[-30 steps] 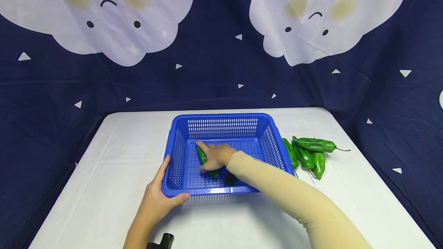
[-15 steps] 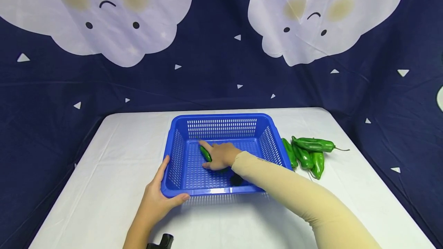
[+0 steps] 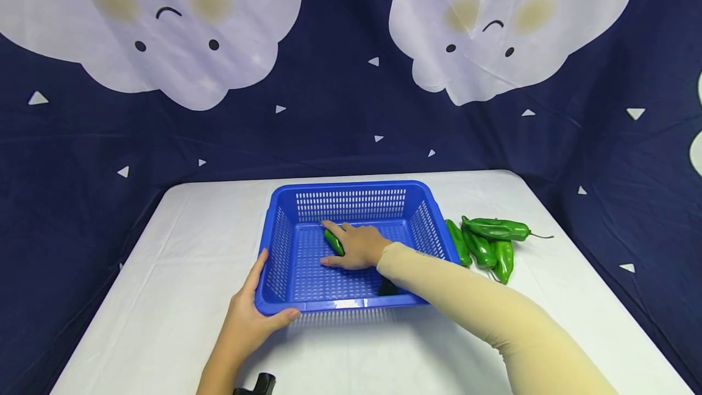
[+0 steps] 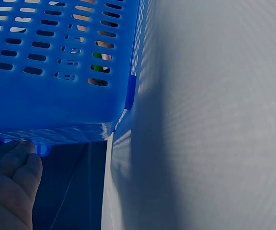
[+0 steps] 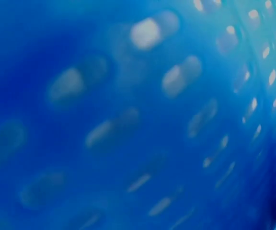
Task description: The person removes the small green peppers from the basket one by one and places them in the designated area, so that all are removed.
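Note:
My left hand [image 3: 247,313] holds the near left corner of a blue plastic basket [image 3: 342,305], thumb over the front rim and fingers along the left side. In the left wrist view, part of that hand [image 4: 16,175] shows beside the basket's slotted wall [image 4: 47,105]. Inside the basket my right hand [image 3: 356,247] lies over a green pepper [image 3: 334,242], index finger and thumb stretched out to the left. The pepper's lower part is hidden under the hand. Only blurred blue slotted wall [image 5: 143,134] fills the right wrist view.
Several green peppers [image 3: 496,229] lie piled on the white table [image 3: 181,249] just right of the basket. A dark blue cloth [image 3: 329,133] with white clouds hangs behind the table. My right sleeve [image 3: 466,297] crosses the basket's right front corner.
My right hand has shifted a little to the right inside the basket, and the pepper beneath it has moved the same way. The left hand stays on the corner.

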`<state>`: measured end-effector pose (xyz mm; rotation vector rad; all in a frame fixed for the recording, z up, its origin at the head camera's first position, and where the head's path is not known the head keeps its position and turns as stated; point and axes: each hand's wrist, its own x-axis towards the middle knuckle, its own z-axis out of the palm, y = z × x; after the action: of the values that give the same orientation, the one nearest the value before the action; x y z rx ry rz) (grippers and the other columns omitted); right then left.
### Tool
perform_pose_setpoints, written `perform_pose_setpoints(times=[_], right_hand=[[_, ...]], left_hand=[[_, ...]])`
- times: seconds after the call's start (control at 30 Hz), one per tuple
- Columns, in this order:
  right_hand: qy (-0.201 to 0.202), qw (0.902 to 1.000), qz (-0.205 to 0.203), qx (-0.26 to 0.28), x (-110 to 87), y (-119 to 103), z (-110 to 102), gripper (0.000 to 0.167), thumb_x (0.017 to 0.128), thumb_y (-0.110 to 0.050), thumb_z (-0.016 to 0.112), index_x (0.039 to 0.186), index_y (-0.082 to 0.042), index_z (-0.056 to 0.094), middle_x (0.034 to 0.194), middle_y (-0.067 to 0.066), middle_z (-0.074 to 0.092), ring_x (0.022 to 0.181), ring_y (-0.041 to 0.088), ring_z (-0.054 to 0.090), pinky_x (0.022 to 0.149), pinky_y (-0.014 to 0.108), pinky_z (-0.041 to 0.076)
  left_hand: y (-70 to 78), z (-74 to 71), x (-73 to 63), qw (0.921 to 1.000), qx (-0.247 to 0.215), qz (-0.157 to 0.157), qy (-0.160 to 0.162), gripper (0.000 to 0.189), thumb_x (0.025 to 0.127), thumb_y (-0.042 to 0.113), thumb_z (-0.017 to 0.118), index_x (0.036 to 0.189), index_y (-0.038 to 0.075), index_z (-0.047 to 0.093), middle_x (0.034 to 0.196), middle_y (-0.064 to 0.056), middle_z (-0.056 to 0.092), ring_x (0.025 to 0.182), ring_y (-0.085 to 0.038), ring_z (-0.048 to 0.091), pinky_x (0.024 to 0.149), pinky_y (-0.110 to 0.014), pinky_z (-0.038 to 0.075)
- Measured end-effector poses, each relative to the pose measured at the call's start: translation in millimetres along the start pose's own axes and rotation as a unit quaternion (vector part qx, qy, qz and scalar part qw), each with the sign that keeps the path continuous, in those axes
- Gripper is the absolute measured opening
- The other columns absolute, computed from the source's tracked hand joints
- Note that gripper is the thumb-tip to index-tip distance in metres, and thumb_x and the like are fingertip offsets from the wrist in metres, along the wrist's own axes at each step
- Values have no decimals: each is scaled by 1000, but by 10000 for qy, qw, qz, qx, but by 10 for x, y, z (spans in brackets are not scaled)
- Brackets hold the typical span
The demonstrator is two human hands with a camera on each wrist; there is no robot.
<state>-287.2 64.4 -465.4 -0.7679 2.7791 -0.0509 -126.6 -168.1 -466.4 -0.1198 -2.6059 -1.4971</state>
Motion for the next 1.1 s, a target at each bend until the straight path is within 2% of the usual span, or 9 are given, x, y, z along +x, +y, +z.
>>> perform_pose_setpoints(times=[0.13, 0.3, 0.5, 0.63, 0.77, 0.87, 1.0, 1.1], right_hand=[[3, 10000, -44, -48, -2, -26, -14, 84, 90, -78, 38, 159, -40, 8, 139, 13, 58, 107, 28, 65, 89, 49, 55], [-27, 10000, -65, -70, -2, -62, -37, 68, 101, -60, 36, 159, -39, 8, 148, 20, 50, 122, 37, 61, 98, 52, 52], [20, 9998, 23, 197, 5, -38, -39, 62, 102, -52, 40, 158, -40, 14, 155, 27, 36, 123, 47, 58, 101, 57, 50], [3, 9990, 141, 415, 18, -6, -25, 63, 102, -53, 41, 157, -39, 15, 154, 27, 37, 124, 46, 57, 100, 57, 50], [101, 9980, 177, 602, 26, 9, -42, 62, 102, -49, 43, 156, -34, 17, 145, 27, 47, 119, 43, 61, 95, 55, 52], [179, 9968, 162, 759, 19, 12, -66, 61, 102, -45, 46, 155, -32, 19, 135, 25, 55, 109, 39, 65, 89, 52, 55], [209, 9949, 169, 970, -1, 15, -90, 65, 100, -47, 52, 154, -34, 20, 115, 16, 61, 91, 27, 64, 78, 44, 54], [242, 9942, 88, 1048, -20, 18, -121, 71, 97, -47, 58, 155, -34, 20, 104, 10, 61, 84, 21, 60, 74, 39, 52]], left_hand=[[-12, 4, 4, 10000, -18, 14, 3, 121, 65, 33, 92, 160, 32, 16, 157, -26, 34, 137, -49, 42, 107, -64, 39], [-18, 6, 9, 10000, -29, -50, -10, 120, 66, 34, 91, 160, 33, 15, 158, -25, 31, 138, -50, 41, 107, -64, 38], [-17, 9, 15, 10000, -28, 2, 12, 120, 66, 33, 91, 160, 31, 16, 158, -27, 32, 136, -51, 42, 105, -64, 40], [-13, 5, 11, 10000, -37, 4, 7, 121, 65, 33, 92, 160, 31, 16, 157, -26, 33, 137, -50, 43, 106, -64, 39], [-11, 2, 9, 10000, -25, -21, 12, 121, 65, 34, 92, 160, 32, 16, 158, -26, 32, 138, -50, 41, 107, -64, 38], [-22, 5, 11, 10000, -22, -20, 13, 121, 66, 34, 92, 160, 32, 16, 158, -26, 31, 138, -50, 41, 107, -64, 38], [-42, 11, 13, 10000, -76, 20, -11, 121, 66, 31, 92, 160, 33, 15, 158, -26, 32, 137, -50, 42, 106, -63, 39], [-40, 11, 15, 10000, -72, 23, -16, 121, 66, 32, 92, 160, 33, 15, 158, -26, 32, 137, -49, 43, 106, -63, 39]])
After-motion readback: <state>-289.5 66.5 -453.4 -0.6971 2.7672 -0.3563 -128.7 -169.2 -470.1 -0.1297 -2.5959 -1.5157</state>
